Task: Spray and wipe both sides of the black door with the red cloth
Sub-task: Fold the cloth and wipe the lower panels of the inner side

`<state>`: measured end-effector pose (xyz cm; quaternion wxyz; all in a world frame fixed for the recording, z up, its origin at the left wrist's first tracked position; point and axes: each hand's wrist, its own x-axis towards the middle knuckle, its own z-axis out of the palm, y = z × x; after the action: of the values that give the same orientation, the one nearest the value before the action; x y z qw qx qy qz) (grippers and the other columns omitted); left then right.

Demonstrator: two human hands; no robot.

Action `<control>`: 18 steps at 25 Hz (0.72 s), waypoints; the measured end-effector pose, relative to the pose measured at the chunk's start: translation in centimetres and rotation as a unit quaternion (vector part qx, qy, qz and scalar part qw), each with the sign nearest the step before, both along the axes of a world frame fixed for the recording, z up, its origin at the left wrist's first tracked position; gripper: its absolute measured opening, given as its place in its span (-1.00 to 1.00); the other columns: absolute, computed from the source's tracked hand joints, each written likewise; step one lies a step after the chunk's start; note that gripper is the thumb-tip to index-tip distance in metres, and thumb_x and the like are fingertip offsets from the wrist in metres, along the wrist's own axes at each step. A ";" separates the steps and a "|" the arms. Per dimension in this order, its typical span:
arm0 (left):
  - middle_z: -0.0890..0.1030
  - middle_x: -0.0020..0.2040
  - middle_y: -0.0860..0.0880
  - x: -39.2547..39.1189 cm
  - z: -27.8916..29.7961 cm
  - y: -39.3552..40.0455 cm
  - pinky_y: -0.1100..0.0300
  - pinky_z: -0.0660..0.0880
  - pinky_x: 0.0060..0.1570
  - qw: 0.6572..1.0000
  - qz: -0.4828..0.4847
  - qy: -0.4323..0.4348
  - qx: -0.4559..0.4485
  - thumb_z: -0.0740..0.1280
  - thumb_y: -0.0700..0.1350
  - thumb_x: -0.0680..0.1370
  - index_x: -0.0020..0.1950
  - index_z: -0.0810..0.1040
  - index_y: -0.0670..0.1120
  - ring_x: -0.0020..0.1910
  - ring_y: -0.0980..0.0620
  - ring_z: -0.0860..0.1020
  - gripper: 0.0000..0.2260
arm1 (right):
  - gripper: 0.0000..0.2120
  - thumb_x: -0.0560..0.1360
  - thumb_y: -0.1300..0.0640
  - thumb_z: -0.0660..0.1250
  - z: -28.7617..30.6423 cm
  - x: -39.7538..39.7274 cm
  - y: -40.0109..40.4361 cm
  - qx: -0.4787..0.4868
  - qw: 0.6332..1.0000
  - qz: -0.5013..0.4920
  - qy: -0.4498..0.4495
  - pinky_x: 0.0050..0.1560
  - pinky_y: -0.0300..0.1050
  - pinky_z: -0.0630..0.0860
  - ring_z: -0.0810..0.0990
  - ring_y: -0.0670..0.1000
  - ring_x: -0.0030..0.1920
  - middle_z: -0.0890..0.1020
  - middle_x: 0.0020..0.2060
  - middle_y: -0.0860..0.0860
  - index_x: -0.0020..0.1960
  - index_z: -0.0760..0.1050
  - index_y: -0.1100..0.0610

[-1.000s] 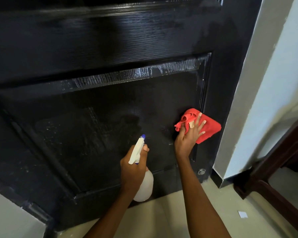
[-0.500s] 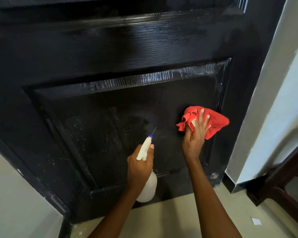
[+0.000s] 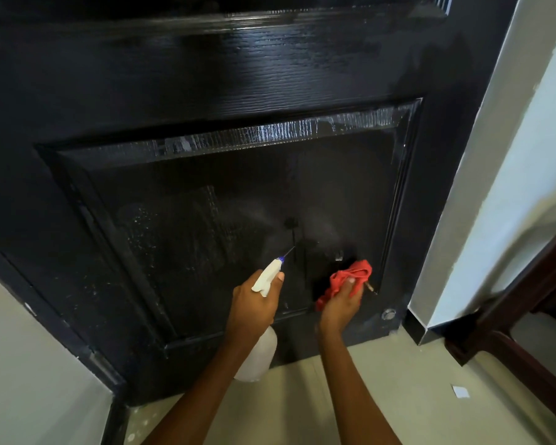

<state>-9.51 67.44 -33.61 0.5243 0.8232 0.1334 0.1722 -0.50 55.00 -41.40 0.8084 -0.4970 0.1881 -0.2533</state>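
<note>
Both forearms reach up from the lower edge of the view, bare to the elbow and roughly parallel. The left hand point(image 3: 254, 303) is wrapped around the neck of a spray bottle point(image 3: 264, 322), its back toward the camera. The right hand point(image 3: 342, 301), just beside it and slightly further forward, has its fingers point(image 3: 350, 284) curled over a bunched red cloth point(image 3: 350, 274).
</note>
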 end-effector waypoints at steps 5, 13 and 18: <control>0.70 -0.11 -0.03 -3.4 -1.0 2.7 0.03 0.62 -0.15 0.995 0.034 -0.082 -0.044 0.38 0.10 0.59 -0.01 0.63 0.06 -0.19 -0.01 0.66 -0.86 | -0.49 0.65 -0.21 0.21 2.0 -1.0 6.2 -0.062 0.996 0.056 -0.012 0.52 0.22 0.30 0.38 0.17 0.47 0.44 0.47 0.15 0.47 0.44 0.08; 0.66 -0.22 0.01 -5.6 -0.3 6.3 0.09 0.58 -0.21 0.966 0.133 -0.223 -0.012 0.32 0.17 0.60 -0.04 0.58 0.37 -0.35 -0.07 0.61 -0.92 | -0.45 0.60 -0.05 0.29 8.0 0.9 8.2 -0.648 0.711 -0.114 -0.248 0.46 0.33 0.20 0.24 0.18 0.57 0.31 0.58 -0.04 0.57 0.31 -0.15; 0.67 -0.23 -0.07 -5.1 -0.3 5.3 0.25 0.59 -0.26 0.970 0.095 -0.224 0.005 0.33 0.06 0.55 -0.04 0.56 0.17 -0.32 0.01 0.62 -0.97 | -0.43 0.64 -0.22 0.16 1.9 4.7 2.8 -0.519 0.848 -0.096 -0.041 0.50 0.53 -0.10 0.08 0.30 0.62 0.20 0.62 0.14 0.53 0.37 0.08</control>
<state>-14.56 72.79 -33.90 0.5179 0.7497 0.0897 0.4020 4.24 57.75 -39.51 0.4112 -0.8128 0.0428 -0.4105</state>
